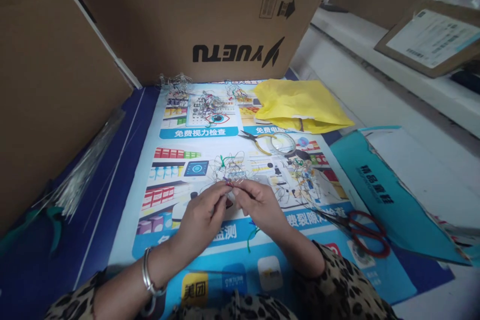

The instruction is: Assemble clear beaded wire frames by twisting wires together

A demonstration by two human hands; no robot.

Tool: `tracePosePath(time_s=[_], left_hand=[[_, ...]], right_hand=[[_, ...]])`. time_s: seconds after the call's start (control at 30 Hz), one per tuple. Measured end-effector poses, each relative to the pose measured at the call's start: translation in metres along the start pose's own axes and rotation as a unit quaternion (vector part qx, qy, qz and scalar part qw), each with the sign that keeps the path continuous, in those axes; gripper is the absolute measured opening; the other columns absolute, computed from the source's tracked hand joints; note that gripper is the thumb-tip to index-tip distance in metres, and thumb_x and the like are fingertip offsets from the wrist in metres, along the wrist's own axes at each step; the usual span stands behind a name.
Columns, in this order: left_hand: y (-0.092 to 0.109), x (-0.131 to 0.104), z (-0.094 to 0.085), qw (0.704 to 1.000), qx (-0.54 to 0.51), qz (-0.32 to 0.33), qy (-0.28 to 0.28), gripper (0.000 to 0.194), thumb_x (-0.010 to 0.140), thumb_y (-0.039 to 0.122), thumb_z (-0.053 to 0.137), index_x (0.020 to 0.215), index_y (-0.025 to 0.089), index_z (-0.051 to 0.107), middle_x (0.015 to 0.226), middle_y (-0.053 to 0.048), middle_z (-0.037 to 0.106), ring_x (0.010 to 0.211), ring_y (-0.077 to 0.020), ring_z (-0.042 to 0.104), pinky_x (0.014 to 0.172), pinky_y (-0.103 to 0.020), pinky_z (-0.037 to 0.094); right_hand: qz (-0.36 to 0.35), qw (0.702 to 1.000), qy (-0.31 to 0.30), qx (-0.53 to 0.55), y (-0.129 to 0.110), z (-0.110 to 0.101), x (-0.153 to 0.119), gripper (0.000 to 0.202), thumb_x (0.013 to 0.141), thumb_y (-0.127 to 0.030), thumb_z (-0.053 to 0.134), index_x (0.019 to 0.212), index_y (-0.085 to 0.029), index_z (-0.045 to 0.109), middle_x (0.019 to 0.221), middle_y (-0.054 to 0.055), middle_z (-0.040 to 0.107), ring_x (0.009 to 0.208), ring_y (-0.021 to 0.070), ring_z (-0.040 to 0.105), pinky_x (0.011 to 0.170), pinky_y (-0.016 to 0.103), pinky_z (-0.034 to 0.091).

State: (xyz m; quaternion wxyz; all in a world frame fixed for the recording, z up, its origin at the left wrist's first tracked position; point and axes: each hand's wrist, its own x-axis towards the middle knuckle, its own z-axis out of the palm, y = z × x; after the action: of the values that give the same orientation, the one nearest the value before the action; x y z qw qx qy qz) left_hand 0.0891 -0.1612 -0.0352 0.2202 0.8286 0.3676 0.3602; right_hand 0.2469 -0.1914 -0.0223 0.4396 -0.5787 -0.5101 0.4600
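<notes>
Both my hands meet over the middle of the printed mat [123,240]. My left hand [204,212], with a silver bangle on the wrist, pinches one side of a thin wire bundle [229,164]. On its right side, my right hand [258,205] has thumb and forefinger closed on the same bundle. The wire loops spread out beyond my fingertips, with a bit of green thread on them. A small red and purple piece shows between the fingertips, too small to make out. Green thread [253,237] hangs below my right hand.
Yellow-handled pliers [258,142] and a tape roll [283,144] lie ahead, near a yellow bag [300,102]. Red-handled scissors [367,235] and a teal packet [390,200] are right. More wire tangles [208,102] lie ahead; a wire bunch [82,175] is left. Cardboard [187,10] stands behind.
</notes>
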Motion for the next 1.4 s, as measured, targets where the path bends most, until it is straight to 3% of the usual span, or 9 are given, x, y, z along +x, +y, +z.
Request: tracePosePath(time_s=[0.13,0.33,0.43,0.67,0.87,1.03,1.2,1.4], left_hand=[[0.000,-0.001,0.000,0.997,0.060,0.055,-0.002,0.026,0.086,0.012,0.046,0.110,0.014,0.053,0.107,-0.011,0.068,0.094,-0.0183,0.066,0.080,-0.028,0.055],[0.002,0.000,-0.001,0.991,0.109,0.067,-0.039,0.029,0.085,0.013,0.043,0.114,0.015,0.045,0.107,-0.013,0.068,0.079,-0.0210,0.070,0.065,-0.031,0.057],[0.003,-0.001,-0.002,0.992,0.100,0.061,-0.039,0.033,0.085,0.013,0.042,0.118,0.015,0.042,0.106,-0.012,0.068,0.078,-0.0201,0.070,0.065,-0.030,0.057],[0.007,0.000,-0.008,0.995,0.007,-0.090,-0.031,0.026,0.088,0.021,0.044,0.115,0.022,0.046,0.101,-0.003,0.069,0.073,-0.0149,0.069,0.064,-0.026,0.054],[0.015,0.010,-0.009,0.984,-0.038,-0.171,-0.039,0.022,0.087,0.023,0.049,0.109,0.024,0.052,0.065,0.006,0.067,0.059,-0.0124,0.066,0.059,-0.023,0.050],[0.017,0.015,-0.009,0.974,-0.061,-0.215,-0.030,0.012,0.084,0.028,0.055,0.095,0.023,0.055,0.067,0.007,0.066,0.053,-0.0090,0.062,0.057,-0.021,0.047],[0.013,0.014,-0.008,0.985,-0.045,-0.169,-0.009,0.005,0.085,0.025,0.054,0.088,0.022,0.056,0.074,0.005,0.065,0.061,-0.0092,0.062,0.061,-0.020,0.046],[0.009,0.018,-0.018,0.999,0.025,-0.029,0.003,0.011,0.084,0.016,0.051,0.091,0.020,0.059,0.079,0.001,0.067,0.067,-0.0112,0.062,0.060,-0.021,0.046]], right_hand=[[0.001,1.000,-0.001,0.007,-0.005,0.001,0.000,0.019,0.083,-0.029,0.050,0.072,-0.019,0.062,0.057,-0.003,0.053,0.050,0.0087,0.048,0.048,0.019,0.040],[-0.007,0.999,0.032,0.010,-0.012,0.006,-0.001,0.015,0.078,-0.025,0.052,0.072,-0.018,0.064,0.065,-0.001,0.059,0.062,0.0113,0.055,0.060,0.021,0.045],[0.002,0.999,0.054,-0.001,-0.013,0.008,-0.002,0.016,0.077,-0.025,0.052,0.069,-0.018,0.063,0.061,-0.002,0.055,0.057,0.0100,0.051,0.055,0.020,0.042],[0.043,0.997,0.054,0.016,-0.016,0.006,0.000,0.021,0.079,-0.034,0.055,0.069,-0.016,0.061,0.046,-0.006,0.043,0.044,0.0075,0.039,0.043,0.019,0.032],[0.054,0.998,0.039,0.011,-0.014,0.005,0.003,0.019,0.077,-0.031,0.054,0.067,-0.017,0.061,0.046,-0.006,0.042,0.043,0.0073,0.038,0.043,0.020,0.031],[0.044,0.998,0.031,0.011,-0.013,0.004,0.003,0.017,0.076,-0.029,0.053,0.066,-0.017,0.059,0.051,-0.005,0.046,0.045,0.0073,0.040,0.044,0.020,0.032],[0.033,0.999,0.015,-0.003,-0.015,0.002,0.003,0.018,0.077,-0.029,0.053,0.066,-0.017,0.059,0.051,-0.005,0.046,0.045,0.0075,0.041,0.045,0.020,0.034],[-0.014,0.996,0.023,-0.090,-0.015,-0.005,0.003,0.017,0.081,-0.027,0.053,0.077,-0.018,0.066,0.060,-0.002,0.058,0.057,0.0108,0.053,0.055,0.021,0.040]])
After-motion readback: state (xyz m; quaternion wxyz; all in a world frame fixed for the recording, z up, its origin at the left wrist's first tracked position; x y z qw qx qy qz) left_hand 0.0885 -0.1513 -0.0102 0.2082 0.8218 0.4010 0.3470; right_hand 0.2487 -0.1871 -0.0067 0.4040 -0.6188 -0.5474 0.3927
